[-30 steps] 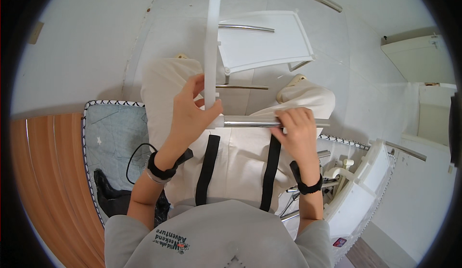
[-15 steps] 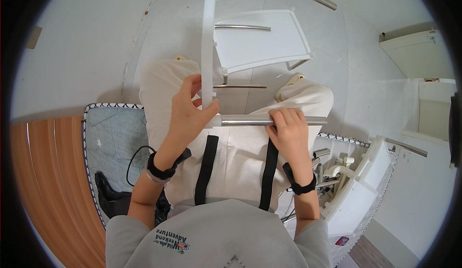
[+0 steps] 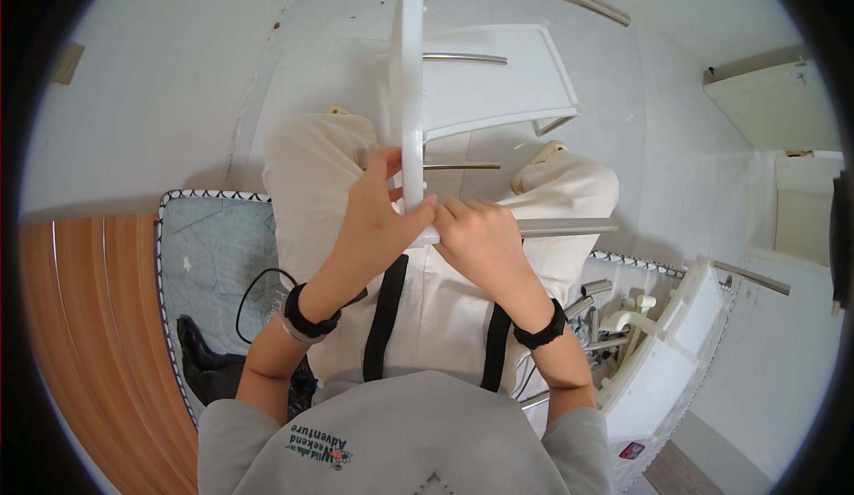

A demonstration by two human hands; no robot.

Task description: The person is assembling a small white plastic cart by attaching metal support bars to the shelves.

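Observation:
A white plastic upright post (image 3: 411, 95) of a rack stands between my knees, with metal rods (image 3: 463, 57) running from it to the right. My left hand (image 3: 378, 219) grips the post's lower end. My right hand (image 3: 480, 239) closes on the same lower end, where a thicker metal rod (image 3: 569, 225) meets it. A white shelf panel (image 3: 498, 77) hangs on the rods behind the post. I sit in cream trousers with black straps, both wrists in black bands.
A grey patterned mat (image 3: 209, 255) lies at my left with a black cable (image 3: 258, 295) and a black object on it. More white plastic parts (image 3: 667, 362) and several metal rods (image 3: 596, 317) lie at my right. Wooden floor (image 3: 80, 335) shows far left.
My right hand slid left along the thick metal rod, from its middle to the post's lower end beside my left hand. The post and my left hand stayed in place.

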